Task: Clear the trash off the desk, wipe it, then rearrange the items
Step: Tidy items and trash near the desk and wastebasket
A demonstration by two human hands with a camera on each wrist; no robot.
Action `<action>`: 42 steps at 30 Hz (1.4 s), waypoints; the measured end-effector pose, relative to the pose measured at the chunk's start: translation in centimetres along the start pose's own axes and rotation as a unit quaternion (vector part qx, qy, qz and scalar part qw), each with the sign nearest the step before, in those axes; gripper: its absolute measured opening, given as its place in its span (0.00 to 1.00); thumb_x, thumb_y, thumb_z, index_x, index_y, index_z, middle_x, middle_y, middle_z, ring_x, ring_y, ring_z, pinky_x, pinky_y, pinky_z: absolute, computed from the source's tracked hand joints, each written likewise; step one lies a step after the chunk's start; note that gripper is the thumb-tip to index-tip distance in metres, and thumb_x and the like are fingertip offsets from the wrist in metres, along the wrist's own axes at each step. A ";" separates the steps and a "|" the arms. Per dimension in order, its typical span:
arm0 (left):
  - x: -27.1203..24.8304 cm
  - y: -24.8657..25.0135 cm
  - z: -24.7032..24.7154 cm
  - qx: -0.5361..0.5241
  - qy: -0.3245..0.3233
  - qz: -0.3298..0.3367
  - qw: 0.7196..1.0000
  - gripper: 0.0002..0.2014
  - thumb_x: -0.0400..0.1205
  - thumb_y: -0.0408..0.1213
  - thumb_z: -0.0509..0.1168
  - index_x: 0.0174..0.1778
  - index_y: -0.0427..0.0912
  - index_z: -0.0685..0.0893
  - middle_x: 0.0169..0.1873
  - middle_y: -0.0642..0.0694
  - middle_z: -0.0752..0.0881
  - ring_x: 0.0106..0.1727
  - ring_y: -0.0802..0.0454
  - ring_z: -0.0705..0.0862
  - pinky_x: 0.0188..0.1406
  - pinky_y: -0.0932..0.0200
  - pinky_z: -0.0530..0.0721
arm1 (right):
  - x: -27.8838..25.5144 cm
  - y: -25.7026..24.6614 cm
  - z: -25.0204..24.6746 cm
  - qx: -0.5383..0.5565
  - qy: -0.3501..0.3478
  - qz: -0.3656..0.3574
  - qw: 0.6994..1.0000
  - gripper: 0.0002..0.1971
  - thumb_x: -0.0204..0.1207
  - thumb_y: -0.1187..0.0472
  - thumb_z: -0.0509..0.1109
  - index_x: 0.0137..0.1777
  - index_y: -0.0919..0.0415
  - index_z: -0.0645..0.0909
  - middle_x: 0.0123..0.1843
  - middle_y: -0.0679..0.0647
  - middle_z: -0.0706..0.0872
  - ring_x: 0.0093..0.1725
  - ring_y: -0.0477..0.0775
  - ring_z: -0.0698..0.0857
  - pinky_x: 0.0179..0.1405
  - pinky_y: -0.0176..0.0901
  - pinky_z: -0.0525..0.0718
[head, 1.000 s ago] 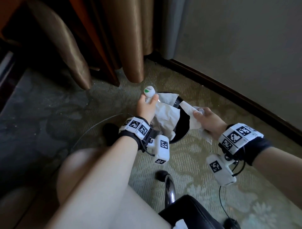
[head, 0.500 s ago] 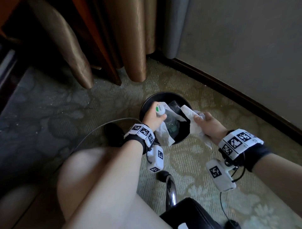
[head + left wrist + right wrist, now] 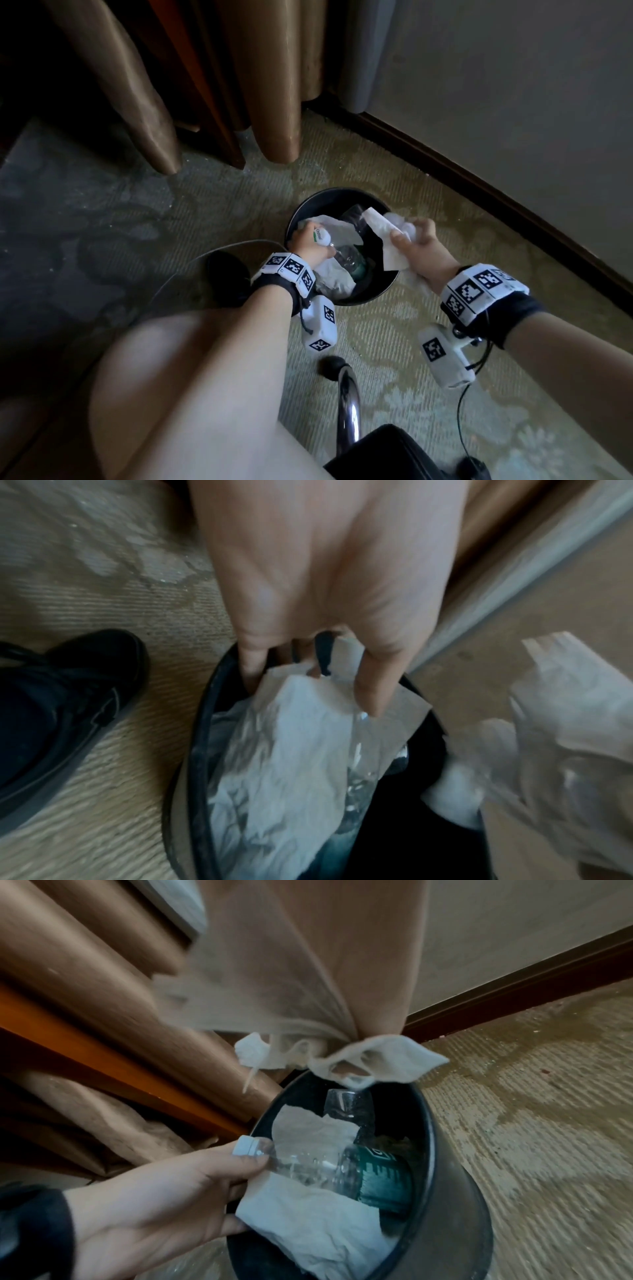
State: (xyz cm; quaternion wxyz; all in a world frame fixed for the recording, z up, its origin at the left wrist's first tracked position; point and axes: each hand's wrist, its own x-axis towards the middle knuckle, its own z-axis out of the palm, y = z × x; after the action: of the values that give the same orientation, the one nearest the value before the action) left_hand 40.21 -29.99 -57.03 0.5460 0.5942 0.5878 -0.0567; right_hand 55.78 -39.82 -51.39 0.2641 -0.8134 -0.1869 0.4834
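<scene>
Left hand [image 3: 308, 244] grips the clear plastic bottle [image 3: 329, 1167] and white paper inside the round black bin [image 3: 383, 291]. Right hand [image 3: 416, 245] clutches crumpled white tissues [image 3: 383, 236] over the rim; early release risks floor spill.

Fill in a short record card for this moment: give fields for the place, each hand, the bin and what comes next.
place: patterned carpet beside curtains
left hand: grips a clear plastic bottle and white paper, lowered into the bin
right hand: holds crumpled tissues over the rim
bin: black, round, upright
next, probably: let go of both loads
</scene>
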 end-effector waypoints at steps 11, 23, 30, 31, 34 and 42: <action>0.0 2.0 -2.8 -0.009 0.037 -0.003 0.999 0.14 0.81 0.23 0.59 0.62 0.35 0.78 0.61 0.37 0.80 0.66 0.40 0.78 0.61 0.54 0.76 | 4.7 0.1 5.2 -0.102 0.040 0.073 0.991 0.29 0.81 0.50 0.60 0.79 0.57 0.56 0.73 0.66 0.71 0.70 0.67 0.73 0.69 0.54 0.69; -1.3 3.4 -2.5 0.033 0.058 0.053 0.996 0.10 0.83 0.29 0.58 0.57 0.39 0.80 0.60 0.42 0.82 0.61 0.43 0.80 0.59 0.55 0.76 | 4.6 1.5 2.8 -0.196 -0.024 0.031 0.980 0.26 0.77 0.56 0.64 0.76 0.54 0.65 0.70 0.67 0.74 0.53 0.56 0.73 0.50 0.46 0.71; -3.6 6.6 -3.4 0.092 0.050 0.107 0.989 0.10 0.84 0.31 0.57 0.57 0.39 0.82 0.60 0.43 0.84 0.63 0.43 0.79 0.60 0.57 0.75 | 1.3 -1.4 0.9 -0.255 -0.031 -0.057 0.965 0.19 0.78 0.65 0.62 0.69 0.58 0.75 0.56 0.59 0.81 0.50 0.56 0.79 0.46 0.41 0.74; -4.1 7.1 -3.6 0.100 0.047 0.112 0.988 0.10 0.84 0.31 0.57 0.55 0.41 0.82 0.59 0.43 0.84 0.62 0.43 0.80 0.59 0.57 0.75 | 0.7 -2.1 0.6 -0.268 -0.030 -0.072 0.960 0.18 0.78 0.65 0.61 0.68 0.57 0.76 0.58 0.58 0.82 0.50 0.55 0.79 0.46 0.40 0.74; -5.8 8.6 -4.6 0.117 0.044 0.135 0.983 0.11 0.81 0.31 0.59 0.36 0.49 0.78 0.54 0.44 0.85 0.58 0.45 0.81 0.57 0.56 0.78 | -1.4 -4.0 -0.3 -0.306 -0.026 -0.116 0.945 0.17 0.77 0.65 0.60 0.65 0.54 0.77 0.62 0.59 0.81 0.56 0.56 0.81 0.50 0.40 0.77; -13.6 14.1 -11.2 0.212 0.055 0.191 0.957 0.10 0.81 0.31 0.59 0.51 0.35 0.85 0.48 0.39 0.86 0.44 0.45 0.80 0.51 0.54 0.81 | -10.2 -11.9 -4.9 -0.437 -0.023 -0.253 0.863 0.16 0.80 0.63 0.60 0.66 0.59 0.77 0.64 0.60 0.78 0.64 0.59 0.78 0.57 0.41 0.73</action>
State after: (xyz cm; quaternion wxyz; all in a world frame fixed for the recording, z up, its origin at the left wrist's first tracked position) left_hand 40.35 -26.60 -34.72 0.3746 0.7998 0.4671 -0.0417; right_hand 54.80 -37.36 -35.16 -0.0097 -0.7591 -0.5839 0.2875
